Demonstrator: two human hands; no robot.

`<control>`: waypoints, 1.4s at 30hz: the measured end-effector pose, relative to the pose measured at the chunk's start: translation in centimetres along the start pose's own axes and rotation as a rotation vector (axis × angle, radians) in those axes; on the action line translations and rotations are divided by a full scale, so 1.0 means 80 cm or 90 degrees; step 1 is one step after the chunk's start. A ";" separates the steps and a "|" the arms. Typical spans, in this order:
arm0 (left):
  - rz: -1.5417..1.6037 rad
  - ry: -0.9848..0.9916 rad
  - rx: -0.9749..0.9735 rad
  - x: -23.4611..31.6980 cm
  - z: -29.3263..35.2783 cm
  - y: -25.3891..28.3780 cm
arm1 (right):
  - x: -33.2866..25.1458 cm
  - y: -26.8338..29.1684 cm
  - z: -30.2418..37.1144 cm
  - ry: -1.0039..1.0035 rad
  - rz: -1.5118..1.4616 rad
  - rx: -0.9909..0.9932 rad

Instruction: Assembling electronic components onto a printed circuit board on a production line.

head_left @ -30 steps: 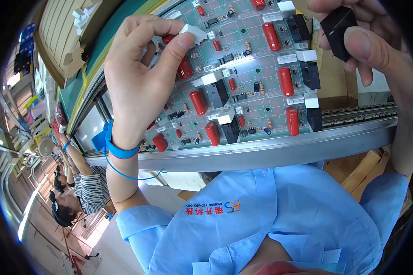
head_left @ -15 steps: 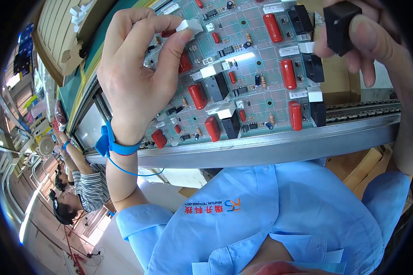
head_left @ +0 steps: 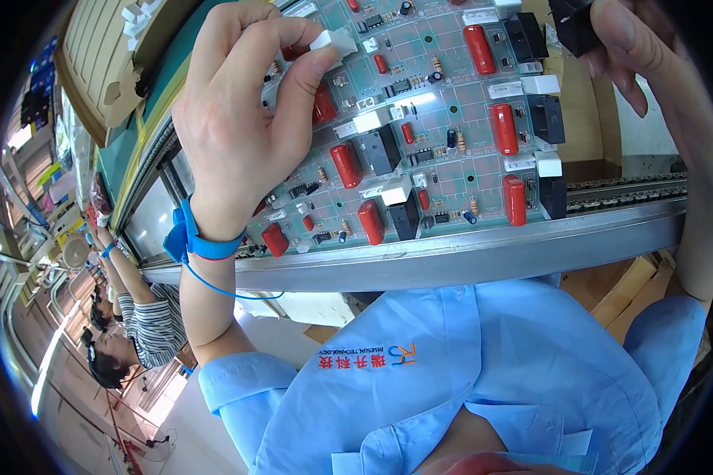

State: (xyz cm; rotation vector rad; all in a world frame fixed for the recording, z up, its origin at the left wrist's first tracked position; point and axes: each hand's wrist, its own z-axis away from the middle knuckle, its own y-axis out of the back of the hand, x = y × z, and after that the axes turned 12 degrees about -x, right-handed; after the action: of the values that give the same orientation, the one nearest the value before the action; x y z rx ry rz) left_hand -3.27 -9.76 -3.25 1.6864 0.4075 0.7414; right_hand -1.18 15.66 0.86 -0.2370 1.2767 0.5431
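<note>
My left hand (head_left: 242, 119), with a blue strap (head_left: 210, 241) round its wrist, pinches a white block-shaped component (head_left: 334, 43) between thumb and forefinger, just over the circuit boards (head_left: 420, 87). At the upper right edge, my right hand (head_left: 650, 59) grips a black box-shaped component (head_left: 574, 25) between thumb and fingers; part of it runs out of view. The green boards carry upright red capacitors (head_left: 505, 128), black boxes (head_left: 381, 150) and white blocks (head_left: 372, 119) standing beside them. Whether the pinched white block touches a board is hard to tell.
A metal rail (head_left: 467, 265) runs along the near side of the boards, with a chain (head_left: 626, 190) at the right. Behind the chain stands a cardboard box (head_left: 598, 127). More white blocks (head_left: 137, 22) lie in a carton at the upper left. Other people (head_left: 146, 324) work at the far left.
My right hand has moved up with the black component, partly leaving the picture. The boards have shifted slightly right, and my left hand has moved a little right with its white block.
</note>
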 end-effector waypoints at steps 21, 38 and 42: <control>-0.085 -0.023 0.020 0.006 0.015 0.015 | 0.028 0.017 0.031 -0.002 -0.004 0.011; 0.915 0.222 0.023 -0.050 0.101 0.050 | 0.015 -0.044 -0.008 0.118 0.222 -0.058; 0.941 0.239 0.032 -0.061 0.113 0.045 | 0.010 -0.055 -0.016 0.016 0.127 -0.070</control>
State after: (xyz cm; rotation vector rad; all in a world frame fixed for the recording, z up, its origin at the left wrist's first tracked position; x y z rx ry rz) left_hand -1.26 -20.38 -2.04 1.7066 -0.7142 2.1138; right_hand 0.11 11.54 -0.84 -0.2106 1.3042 0.7841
